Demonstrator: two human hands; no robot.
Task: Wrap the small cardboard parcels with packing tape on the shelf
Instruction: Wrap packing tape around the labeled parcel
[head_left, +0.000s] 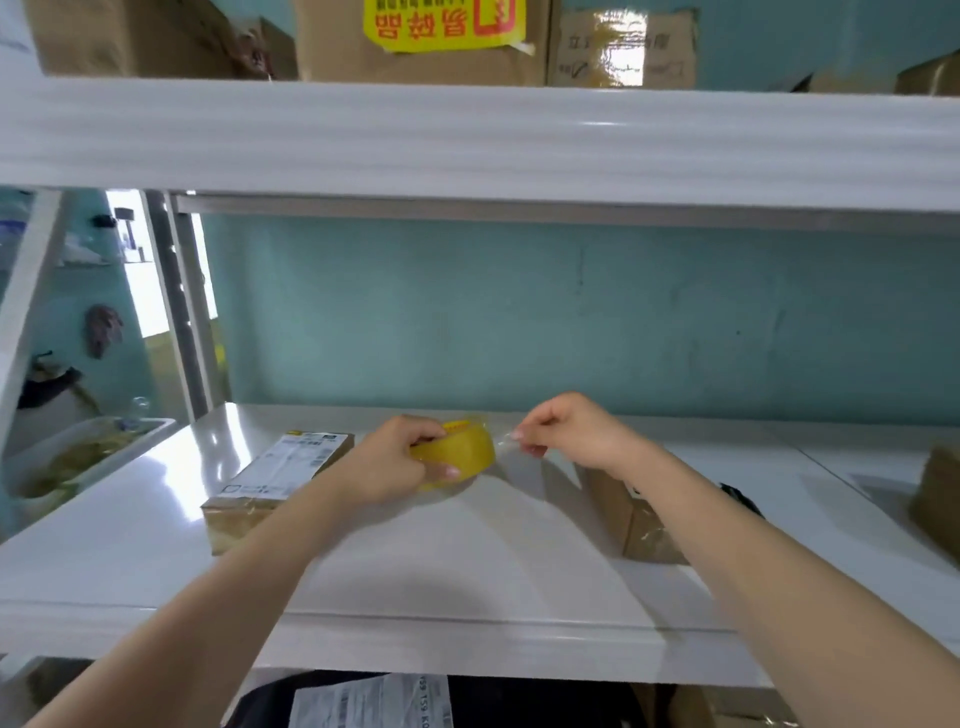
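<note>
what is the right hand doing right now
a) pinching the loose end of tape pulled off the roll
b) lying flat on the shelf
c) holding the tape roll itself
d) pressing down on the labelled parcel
A: the right hand pinches the clear tape end drawn off the yellow tape roll, while the left hand grips the roll above the shelf.

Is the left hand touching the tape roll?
Touching. The head view shows the left hand gripping the tape roll, fingers curled round it.
</note>
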